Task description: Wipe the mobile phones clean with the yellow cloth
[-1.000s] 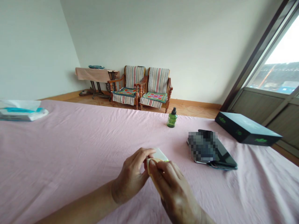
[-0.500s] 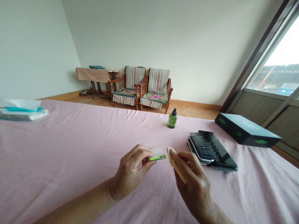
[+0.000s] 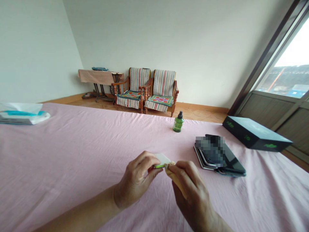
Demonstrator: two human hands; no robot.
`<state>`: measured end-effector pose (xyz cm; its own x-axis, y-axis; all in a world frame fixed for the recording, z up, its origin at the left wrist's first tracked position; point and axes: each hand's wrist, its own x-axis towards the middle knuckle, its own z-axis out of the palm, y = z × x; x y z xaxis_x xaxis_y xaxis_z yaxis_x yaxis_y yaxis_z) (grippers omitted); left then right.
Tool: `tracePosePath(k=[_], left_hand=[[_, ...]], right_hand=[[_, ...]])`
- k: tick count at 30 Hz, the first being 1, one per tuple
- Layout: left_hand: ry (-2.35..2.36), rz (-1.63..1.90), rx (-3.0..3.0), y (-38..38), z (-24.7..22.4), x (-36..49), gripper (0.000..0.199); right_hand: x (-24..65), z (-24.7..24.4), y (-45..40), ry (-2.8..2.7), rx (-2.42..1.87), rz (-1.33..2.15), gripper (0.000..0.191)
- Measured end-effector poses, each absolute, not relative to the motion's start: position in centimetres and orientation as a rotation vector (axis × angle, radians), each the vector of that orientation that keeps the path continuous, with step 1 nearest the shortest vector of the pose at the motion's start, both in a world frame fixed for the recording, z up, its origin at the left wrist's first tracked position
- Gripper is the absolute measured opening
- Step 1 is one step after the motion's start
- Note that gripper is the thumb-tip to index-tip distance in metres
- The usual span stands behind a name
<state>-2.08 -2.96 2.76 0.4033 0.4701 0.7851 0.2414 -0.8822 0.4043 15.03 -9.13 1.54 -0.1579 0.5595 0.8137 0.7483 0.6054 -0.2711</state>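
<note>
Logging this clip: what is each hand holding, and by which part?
The left hand grips a flat white, green-edged object by its left end; the right hand holds a pale yellow cloth near its upper end.

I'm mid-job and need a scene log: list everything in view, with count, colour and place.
Slim device: one, white with green edge, front centre
Cloth: one, pale yellow, at the device's right end
Sheet: one, pink, across the foreground
Bottle: one, green, black top, right of centre
Device stack: one, mostly black, right; partly pixelated
Box: one, black with green marks, far right
Tissue pack: one, white and blue, far left
Chairs: two, brown, striped covers, back
Draped table: one, pinkish-brown cover, left of chairs
Bundle: one, blue, on draped table
Window: one, grey frame, right
Walls: two, pale, back and left
Floor: one, tan, beyond sheet
Left grip: one, bare, holding device
Right grip: one, bare, holding cloth
</note>
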Motion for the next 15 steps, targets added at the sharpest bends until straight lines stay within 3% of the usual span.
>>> tracePosePath(k=[15], left_hand=[[0.586, 1.419, 2.440, -3.10, 2.30, -2.01, 0.011]], right_hand=[[14.57, 2.04, -9.19, -1.796, -1.078, -0.146, 0.024]])
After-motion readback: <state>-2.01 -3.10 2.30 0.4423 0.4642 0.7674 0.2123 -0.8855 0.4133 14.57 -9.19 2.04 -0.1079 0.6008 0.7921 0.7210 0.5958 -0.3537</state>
